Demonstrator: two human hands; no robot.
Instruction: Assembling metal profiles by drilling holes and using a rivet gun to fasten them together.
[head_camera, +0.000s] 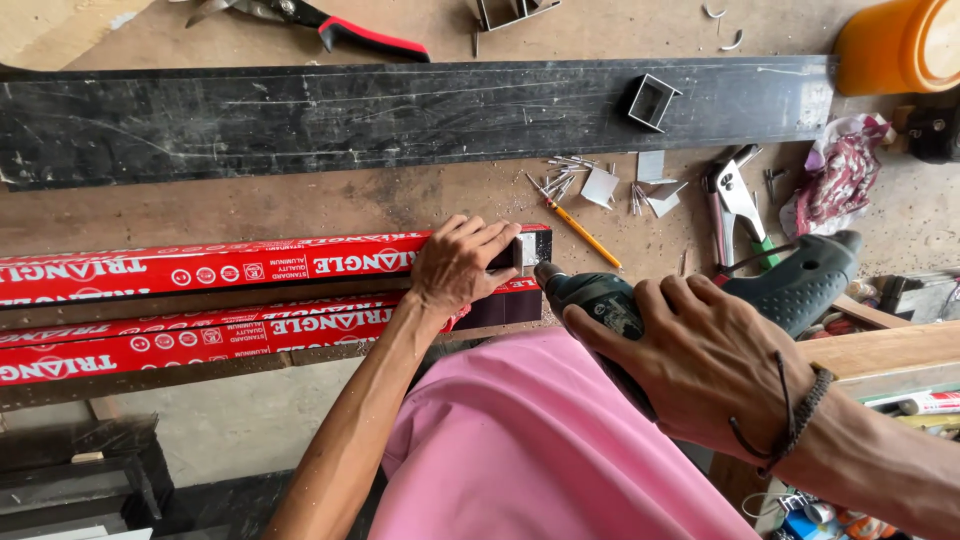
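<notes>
A: So, what has your left hand (462, 265) got hold of?

B: Your left hand is clamped over the end of the upper red-wrapped bar (250, 265), at the centre of the frame, fingers curled over a small metal bracket (527, 250) at the dark bare tip. A second red-wrapped bar (200, 335) lies just below it, parallel, running off the left edge.

A: And your right hand (700, 355)?

B: It is closed around the body of a dark green power drill (600, 300), right of centre. The drill's nose points left and sits right at the bracket, beside your left fingertips. I cannot tell whether the bit touches the metal.

A: What else lies around you?

B: A long black strip (300, 120) crosses the upper part of the frame, with a small square metal piece (652, 100) on it. Below that, upper right of centre, there is a yellow pencil (585, 232) and loose screws (565, 175). A riveter (732, 200) lies further right, an orange container (895, 45) is in the top right corner, and red-handled snips (330, 25) lie along the top edge.
</notes>
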